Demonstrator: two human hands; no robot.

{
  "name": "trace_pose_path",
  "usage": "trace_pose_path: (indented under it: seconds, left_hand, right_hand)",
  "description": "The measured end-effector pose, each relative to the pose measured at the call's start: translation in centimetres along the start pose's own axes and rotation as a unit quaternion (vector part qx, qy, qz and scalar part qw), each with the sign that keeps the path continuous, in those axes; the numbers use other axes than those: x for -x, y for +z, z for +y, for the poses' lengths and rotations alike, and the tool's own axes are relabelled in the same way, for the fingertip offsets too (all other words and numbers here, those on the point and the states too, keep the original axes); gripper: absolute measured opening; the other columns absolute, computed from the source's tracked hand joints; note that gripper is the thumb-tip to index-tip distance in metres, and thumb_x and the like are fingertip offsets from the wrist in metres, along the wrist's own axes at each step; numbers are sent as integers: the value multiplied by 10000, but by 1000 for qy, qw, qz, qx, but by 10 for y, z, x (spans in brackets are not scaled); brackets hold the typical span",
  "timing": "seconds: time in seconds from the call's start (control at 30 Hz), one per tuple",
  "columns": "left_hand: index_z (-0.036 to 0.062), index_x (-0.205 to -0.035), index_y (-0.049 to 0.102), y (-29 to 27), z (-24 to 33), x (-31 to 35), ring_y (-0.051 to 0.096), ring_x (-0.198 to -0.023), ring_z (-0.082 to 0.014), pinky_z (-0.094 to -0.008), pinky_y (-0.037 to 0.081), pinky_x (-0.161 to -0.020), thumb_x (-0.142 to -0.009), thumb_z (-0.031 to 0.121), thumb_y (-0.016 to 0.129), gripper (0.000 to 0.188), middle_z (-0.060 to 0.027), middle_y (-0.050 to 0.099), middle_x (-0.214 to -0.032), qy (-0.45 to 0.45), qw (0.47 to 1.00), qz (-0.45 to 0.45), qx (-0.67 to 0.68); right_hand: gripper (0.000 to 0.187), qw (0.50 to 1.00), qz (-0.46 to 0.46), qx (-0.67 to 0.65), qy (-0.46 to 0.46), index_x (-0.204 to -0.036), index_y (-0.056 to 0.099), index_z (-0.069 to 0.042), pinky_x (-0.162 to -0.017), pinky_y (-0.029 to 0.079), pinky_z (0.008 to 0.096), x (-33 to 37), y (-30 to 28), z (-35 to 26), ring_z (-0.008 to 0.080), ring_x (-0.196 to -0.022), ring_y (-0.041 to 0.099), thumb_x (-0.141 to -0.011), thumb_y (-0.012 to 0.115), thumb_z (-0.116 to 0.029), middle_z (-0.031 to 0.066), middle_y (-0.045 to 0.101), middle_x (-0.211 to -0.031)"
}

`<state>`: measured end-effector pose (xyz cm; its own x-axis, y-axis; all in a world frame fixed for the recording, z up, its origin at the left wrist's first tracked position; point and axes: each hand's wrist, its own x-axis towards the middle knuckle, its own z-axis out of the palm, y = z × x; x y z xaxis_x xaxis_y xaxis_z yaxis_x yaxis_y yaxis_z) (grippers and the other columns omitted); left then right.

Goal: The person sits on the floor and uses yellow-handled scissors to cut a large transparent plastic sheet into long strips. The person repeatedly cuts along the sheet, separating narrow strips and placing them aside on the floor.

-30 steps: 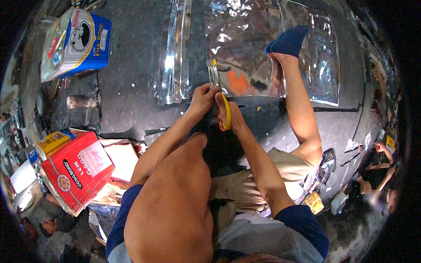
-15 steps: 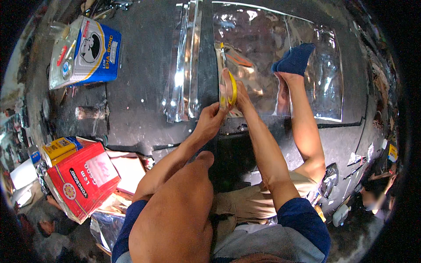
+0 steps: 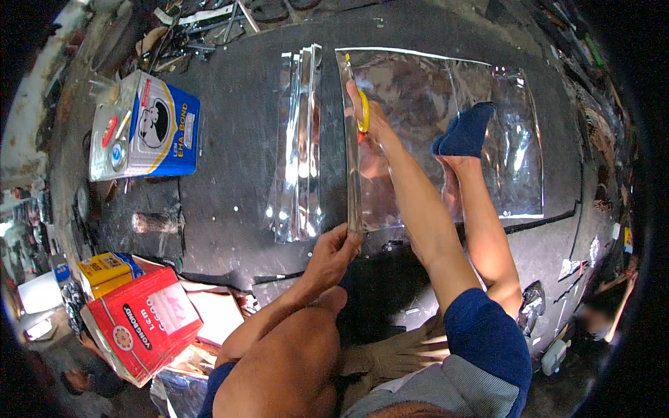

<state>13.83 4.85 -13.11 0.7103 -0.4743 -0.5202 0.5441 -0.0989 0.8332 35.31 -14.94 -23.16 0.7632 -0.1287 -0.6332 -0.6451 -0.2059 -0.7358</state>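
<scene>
A clear, shiny plastic sheet [image 3: 411, 83] lies on the dark work surface, and my foot in a navy sock [image 3: 467, 132] rests on it. At the sheet's left edge, near its far end, my right hand [image 3: 373, 122] is closed on yellow-handled scissors [image 3: 364, 111]. A narrow strip [image 3: 353, 188] runs along that edge toward me. My left hand [image 3: 334, 254] pinches the strip's near end between thumb and fingers. Left of the sheet, several long clear plastic strips [image 3: 300, 153] lie side by side. The scissor blades are hard to make out against the plastic.
At the left stands a blue-and-white glue can [image 3: 164, 132] with small items on top. Nearer me are a cylindrical jar [image 3: 157, 223], a yellow box [image 3: 104, 272] and a red carton [image 3: 143, 324]. Loose tools [image 3: 191, 45] lie far left; another person's arm [image 3: 620, 306] shows at the right.
My right hand with the scissors has moved away from my left hand, toward the sheet's far end. My left hand stays pinched at the near end. The whole view has shifted, showing more at the far side.
</scene>
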Motion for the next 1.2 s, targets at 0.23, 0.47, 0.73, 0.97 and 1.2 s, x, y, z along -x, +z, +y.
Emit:
trace_pose_path:
  seconds: [0.23,0.47,0.73,0.97,1.2]
  left_hand:
    - [47,-809,532,-4,11,9,356,-619,-50,-223,308,-538,-946,262,494,257,59,418,-671,-3,998,57,-16]
    - [41,-822,571,-10,-6,34,401,-640,-68,-229,342,-560,-923,243,527,230,29,469,-686,-42,999,19,-9]
    - [9,-985,611,-139,-84,-2,591,-758,-355,-420,466,-705,-801,252,560,309,-165,625,-865,-66,890,305,-332]
    - [27,-1051,556,-89,-53,7,527,-945,-338,-415,413,-854,-732,135,581,338,-161,570,-965,194,761,397,-475]
    - [-18,-939,615,-22,-114,-88,627,-848,-291,-364,471,-762,-742,252,625,334,-167,661,-878,49,961,174,-207]
  right_hand:
    - [838,997,0,-62,-47,-974,409,-98,-533,428,330,-37,-14,-33,204,-594,538,-666,320,-872,79,535,-742]
    - [809,988,5,-125,-86,-689,443,-88,-375,413,303,-54,-14,-62,175,-392,495,-635,346,-889,44,453,-520]
    - [749,979,11,-194,-66,-502,403,-114,-297,393,333,-10,-34,-69,197,-313,475,-692,380,-838,43,409,-408]
    - [601,949,-17,-316,15,-721,443,-108,-311,406,312,108,-43,72,146,-359,471,-792,452,-706,23,446,-503]
    - [644,962,-46,-270,11,-760,525,-54,-429,443,316,250,-23,152,175,-437,512,-883,311,-649,54,490,-540]
